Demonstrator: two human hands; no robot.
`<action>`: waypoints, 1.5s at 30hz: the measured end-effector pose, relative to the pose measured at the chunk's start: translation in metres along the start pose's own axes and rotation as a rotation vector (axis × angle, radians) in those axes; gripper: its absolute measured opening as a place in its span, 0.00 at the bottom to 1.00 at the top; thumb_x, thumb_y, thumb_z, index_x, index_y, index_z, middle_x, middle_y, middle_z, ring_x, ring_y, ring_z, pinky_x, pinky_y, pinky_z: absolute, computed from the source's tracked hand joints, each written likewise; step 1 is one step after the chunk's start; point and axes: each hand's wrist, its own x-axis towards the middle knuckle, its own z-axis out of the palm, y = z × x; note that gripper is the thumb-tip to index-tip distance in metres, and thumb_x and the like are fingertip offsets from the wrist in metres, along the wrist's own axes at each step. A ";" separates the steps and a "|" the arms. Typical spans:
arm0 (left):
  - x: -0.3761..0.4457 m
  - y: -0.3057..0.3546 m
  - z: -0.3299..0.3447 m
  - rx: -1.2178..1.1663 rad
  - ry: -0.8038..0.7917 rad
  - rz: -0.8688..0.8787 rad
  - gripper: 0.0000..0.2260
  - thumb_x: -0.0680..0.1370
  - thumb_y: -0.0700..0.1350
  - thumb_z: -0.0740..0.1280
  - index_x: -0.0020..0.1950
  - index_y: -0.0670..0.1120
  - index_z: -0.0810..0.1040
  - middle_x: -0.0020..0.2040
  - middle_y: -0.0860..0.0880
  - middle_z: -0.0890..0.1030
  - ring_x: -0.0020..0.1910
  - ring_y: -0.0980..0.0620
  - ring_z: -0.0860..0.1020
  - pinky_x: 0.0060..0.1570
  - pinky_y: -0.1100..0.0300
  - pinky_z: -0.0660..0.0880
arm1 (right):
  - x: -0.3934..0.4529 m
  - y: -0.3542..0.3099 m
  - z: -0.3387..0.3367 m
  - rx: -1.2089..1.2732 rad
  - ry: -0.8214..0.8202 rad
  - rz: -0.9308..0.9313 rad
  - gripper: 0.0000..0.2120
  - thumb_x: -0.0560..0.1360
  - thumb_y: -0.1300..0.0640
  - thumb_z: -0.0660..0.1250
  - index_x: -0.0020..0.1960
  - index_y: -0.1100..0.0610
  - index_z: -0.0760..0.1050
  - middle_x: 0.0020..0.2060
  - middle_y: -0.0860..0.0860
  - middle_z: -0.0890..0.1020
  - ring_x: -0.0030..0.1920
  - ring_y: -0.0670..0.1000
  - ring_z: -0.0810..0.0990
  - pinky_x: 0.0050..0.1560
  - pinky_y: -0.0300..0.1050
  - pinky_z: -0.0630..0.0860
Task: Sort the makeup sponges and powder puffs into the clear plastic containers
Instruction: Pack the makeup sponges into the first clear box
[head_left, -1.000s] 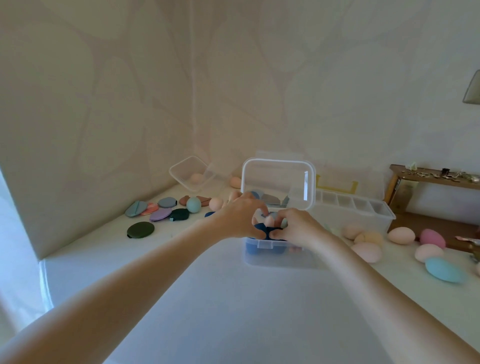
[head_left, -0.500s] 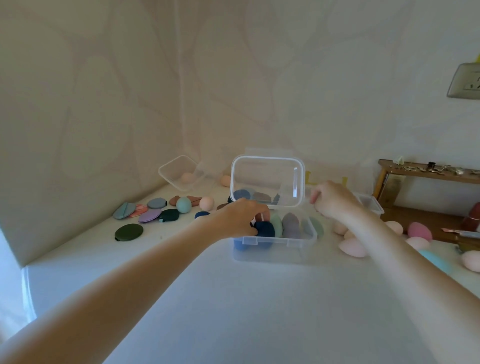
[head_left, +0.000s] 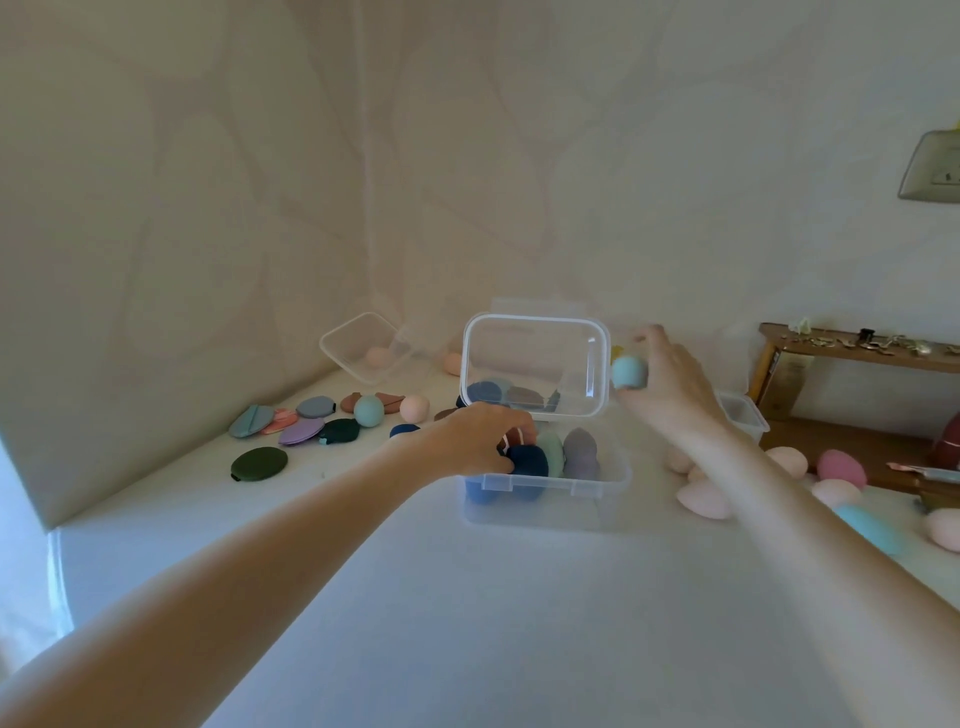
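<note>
No legible text, labels, brands, numbers or signs anywhere in view. Clear plastic container (head_left: 545, 488) and raised lid (head_left: 535, 364) unmarked; sponges and puffs plain. Wall plate (head_left: 932, 166) at far right too blurred to read; clutter on wooden shelf (head_left: 857, 348) too small to make out.

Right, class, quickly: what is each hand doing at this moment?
Left hand: fingers curled on the puffs in the clear container.
Right hand: holds a light blue sponge.
</note>
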 end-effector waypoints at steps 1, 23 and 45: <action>0.000 0.000 0.000 0.008 -0.002 0.001 0.13 0.76 0.40 0.65 0.61 0.46 0.74 0.57 0.46 0.80 0.54 0.48 0.78 0.55 0.60 0.75 | 0.000 -0.010 -0.007 0.096 -0.056 -0.039 0.23 0.71 0.62 0.69 0.64 0.57 0.68 0.52 0.58 0.77 0.48 0.59 0.79 0.45 0.48 0.75; 0.009 0.011 -0.009 -0.113 0.089 0.051 0.16 0.72 0.50 0.71 0.57 0.47 0.75 0.51 0.55 0.75 0.51 0.56 0.73 0.44 0.70 0.68 | -0.025 -0.033 0.036 -0.346 -0.600 -0.182 0.08 0.70 0.59 0.70 0.43 0.49 0.72 0.47 0.50 0.75 0.46 0.53 0.75 0.46 0.43 0.72; 0.019 0.020 0.012 0.004 0.025 0.098 0.11 0.75 0.46 0.67 0.56 0.48 0.76 0.50 0.49 0.80 0.43 0.55 0.73 0.35 0.74 0.66 | -0.026 0.045 -0.010 -0.835 -0.678 0.013 0.18 0.70 0.65 0.70 0.60 0.61 0.74 0.60 0.56 0.74 0.54 0.56 0.77 0.48 0.46 0.73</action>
